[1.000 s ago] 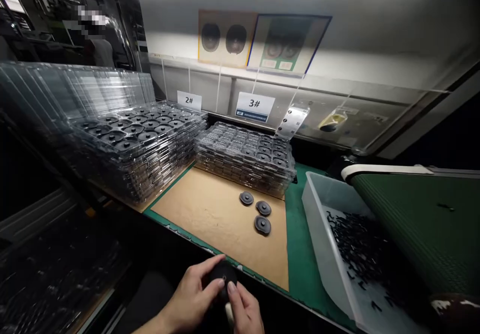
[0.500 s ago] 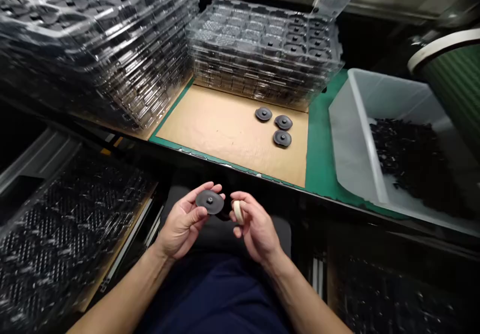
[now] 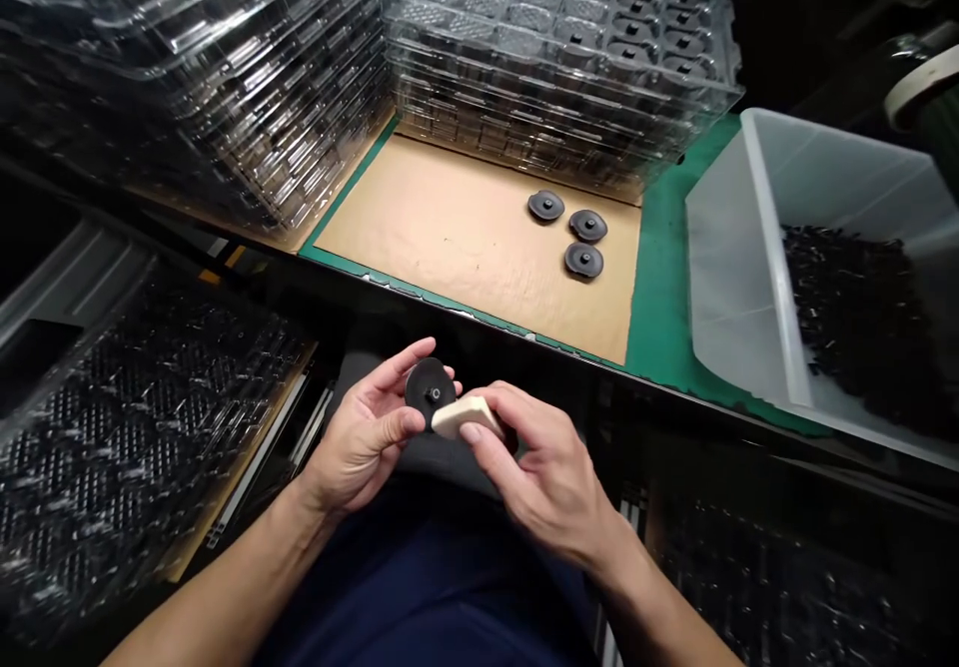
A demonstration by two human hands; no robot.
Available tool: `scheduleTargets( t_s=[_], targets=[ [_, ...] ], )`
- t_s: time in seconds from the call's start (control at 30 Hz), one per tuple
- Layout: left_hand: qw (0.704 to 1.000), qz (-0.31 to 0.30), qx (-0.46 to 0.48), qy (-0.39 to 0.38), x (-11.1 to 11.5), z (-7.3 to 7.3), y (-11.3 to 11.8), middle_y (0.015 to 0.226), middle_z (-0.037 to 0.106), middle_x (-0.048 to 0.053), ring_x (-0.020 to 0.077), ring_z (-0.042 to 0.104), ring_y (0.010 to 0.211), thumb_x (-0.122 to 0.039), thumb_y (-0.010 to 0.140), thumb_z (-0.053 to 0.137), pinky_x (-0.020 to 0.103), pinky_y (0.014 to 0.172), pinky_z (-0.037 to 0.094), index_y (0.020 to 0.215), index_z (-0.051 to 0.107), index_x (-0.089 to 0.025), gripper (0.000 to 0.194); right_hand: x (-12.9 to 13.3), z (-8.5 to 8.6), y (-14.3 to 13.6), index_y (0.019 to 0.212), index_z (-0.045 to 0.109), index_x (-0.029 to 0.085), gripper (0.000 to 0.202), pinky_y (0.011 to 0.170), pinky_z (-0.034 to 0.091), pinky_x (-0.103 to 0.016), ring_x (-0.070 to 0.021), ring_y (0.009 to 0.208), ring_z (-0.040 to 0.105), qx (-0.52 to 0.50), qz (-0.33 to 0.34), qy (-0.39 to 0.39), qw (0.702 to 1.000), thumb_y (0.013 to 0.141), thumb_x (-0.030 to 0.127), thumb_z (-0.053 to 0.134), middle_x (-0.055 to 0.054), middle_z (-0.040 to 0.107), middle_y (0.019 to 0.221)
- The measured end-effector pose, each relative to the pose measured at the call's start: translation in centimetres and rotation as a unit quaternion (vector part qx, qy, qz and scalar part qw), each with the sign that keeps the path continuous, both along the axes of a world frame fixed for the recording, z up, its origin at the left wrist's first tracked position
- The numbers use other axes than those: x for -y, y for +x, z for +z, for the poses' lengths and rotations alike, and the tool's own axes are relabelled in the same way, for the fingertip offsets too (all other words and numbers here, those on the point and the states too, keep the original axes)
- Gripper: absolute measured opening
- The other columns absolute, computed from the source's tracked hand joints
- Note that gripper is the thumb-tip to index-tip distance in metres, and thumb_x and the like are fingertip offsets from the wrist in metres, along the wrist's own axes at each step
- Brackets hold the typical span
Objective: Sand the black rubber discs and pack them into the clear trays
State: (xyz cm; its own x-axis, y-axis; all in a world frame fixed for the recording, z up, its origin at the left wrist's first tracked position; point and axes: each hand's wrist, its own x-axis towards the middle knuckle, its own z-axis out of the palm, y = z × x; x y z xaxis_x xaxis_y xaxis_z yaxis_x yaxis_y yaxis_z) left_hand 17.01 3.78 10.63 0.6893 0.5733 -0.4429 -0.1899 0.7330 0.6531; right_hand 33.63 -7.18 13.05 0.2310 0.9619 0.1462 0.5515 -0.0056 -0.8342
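Note:
My left hand (image 3: 367, 437) grips a round black disc (image 3: 424, 383) by its edge, its small central stub facing my other hand. Between the thumb and fingers of my right hand (image 3: 535, 457) is a flat cream-coloured block (image 3: 463, 415), its tip at the disc's lower right edge; whether they touch is hard to tell. Three similar discs lie on the brown board: one at the left (image 3: 546, 206), one at the right (image 3: 587, 226) and one nearer me (image 3: 583, 261).
The brown board (image 3: 450, 238) lies on a green bench top (image 3: 663, 318). Stacked clear trays stand at the left (image 3: 247, 98) and back (image 3: 524, 78), some pockets holding discs. A translucent bin (image 3: 730, 248) with small black parts is at the right; another tray (image 3: 135, 427) sits lower left.
My left hand has tilted the disc more upright. My right hand has turned the cream block and brought it left to the disc. The whole view has shifted slightly.

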Motion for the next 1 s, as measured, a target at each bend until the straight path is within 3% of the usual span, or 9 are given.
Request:
scheduleTargets(
  t_s=[0.13,0.3,0.37,0.47,0.6,0.73,0.87,1.0],
  targets=[
    [1.0,0.003,-0.003,-0.004,0.2,-0.1,0.0,0.114,0.081,0.007,0.0194,0.074,0.103,-0.04,0.076,0.092,0.023,0.092,0.059,0.125,0.08,-0.028,0.052,-0.9,0.1,0.7,0.108,0.068,0.019,0.015,0.083,0.05,-0.035,-0.0197,0.092,0.062,0.1,-0.021,0.06,0.993,0.101,0.016,0.055,-0.008,0.07,0.102],
    [0.999,0.019,-0.02,-0.027,0.2,-0.3,0.2,0.107,0.081,0.008,0.0187,0.075,0.087,-0.044,0.088,0.081,0.026,0.077,0.064,0.124,0.08,-0.024,0.041,-1.0,0.2,0.7,0.094,0.066,0.019,0.013,0.062,0.041,-0.03,-0.0132,0.065,0.049,0.076,0.022,-0.003,0.997,0.099,0.019,0.054,0.0,0.056,0.077],
    [0.999,-0.002,-0.018,-0.039,0.2,-0.3,0.3,0.107,0.081,0.009,0.0201,0.075,0.083,-0.043,0.091,0.077,0.029,0.073,0.065,0.123,0.08,-0.023,0.038,-0.8,0.1,0.6,0.099,0.068,0.018,0.014,0.064,0.042,-0.029,-0.0132,0.067,0.05,0.097,0.02,-0.006,0.995,0.099,0.02,0.054,0.0,0.057,0.079],
    [0.999,-0.014,-0.018,-0.039,0.1,-0.1,0.5,0.109,0.081,0.011,0.0215,0.075,0.08,-0.039,0.092,0.075,0.033,0.072,0.065,0.12,0.08,-0.02,0.034,-0.6,0.1,0.6,0.112,0.068,0.016,0.019,0.069,0.043,-0.029,-0.0143,0.073,0.054,0.135,-0.021,0.02,0.99,0.101,0.02,0.053,-0.003,0.06,0.086],
    [0.998,0.001,-0.025,-0.054,0.1,0.1,0.9,0.103,0.081,0.009,0.0207,0.075,0.082,-0.037,0.091,0.074,0.029,0.072,0.064,0.116,0.081,-0.019,0.031,-0.5,0.3,0.7,0.103,0.07,0.018,0.017,0.065,0.04,-0.029,-0.0133,0.067,0.05,0.078,0.022,-0.015,0.997,0.101,0.021,0.053,0.0,0.056,0.079],
    [0.999,0.001,-0.027,-0.047,0.0,0.2,1.2,0.101,0.081,0.009,0.0208,0.075,0.078,-0.037,0.089,0.076,0.032,0.073,0.065,0.115,0.081,-0.019,0.032,-0.5,0.2,0.8,0.099,0.068,0.017,0.017,0.07,0.041,-0.03,-0.0145,0.073,0.052,0.13,-0.033,-0.005,0.991,0.102,0.022,0.052,-0.002,0.058,0.083],
    [0.998,0.034,-0.035,-0.049,-0.1,0.1,1.2,0.098,0.081,0.007,0.0184,0.074,0.082,-0.035,0.089,0.075,0.024,0.07,0.062,0.115,0.081,-0.019,0.031,-0.6,0.0,0.6,0.087,0.062,0.018,0.017,0.064,0.037,-0.029,-0.0129,0.065,0.047,0.072,0.012,-0.023,0.997,0.1,0.021,0.051,0.001,0.052,0.076],
    [0.997,0.036,-0.045,-0.044,-0.2,0.1,1.1,0.095,0.081,0.008,0.0205,0.075,0.077,-0.037,0.088,0.076,0.03,0.073,0.064,0.114,0.081,-0.018,0.033,-0.6,-0.2,0.5,0.094,0.065,0.018,0.016,0.068,0.039,-0.029,-0.0136,0.07,0.051,0.098,-0.028,-0.007,0.995,0.1,0.02,0.051,-0.001,0.057,0.081]
  ],
)
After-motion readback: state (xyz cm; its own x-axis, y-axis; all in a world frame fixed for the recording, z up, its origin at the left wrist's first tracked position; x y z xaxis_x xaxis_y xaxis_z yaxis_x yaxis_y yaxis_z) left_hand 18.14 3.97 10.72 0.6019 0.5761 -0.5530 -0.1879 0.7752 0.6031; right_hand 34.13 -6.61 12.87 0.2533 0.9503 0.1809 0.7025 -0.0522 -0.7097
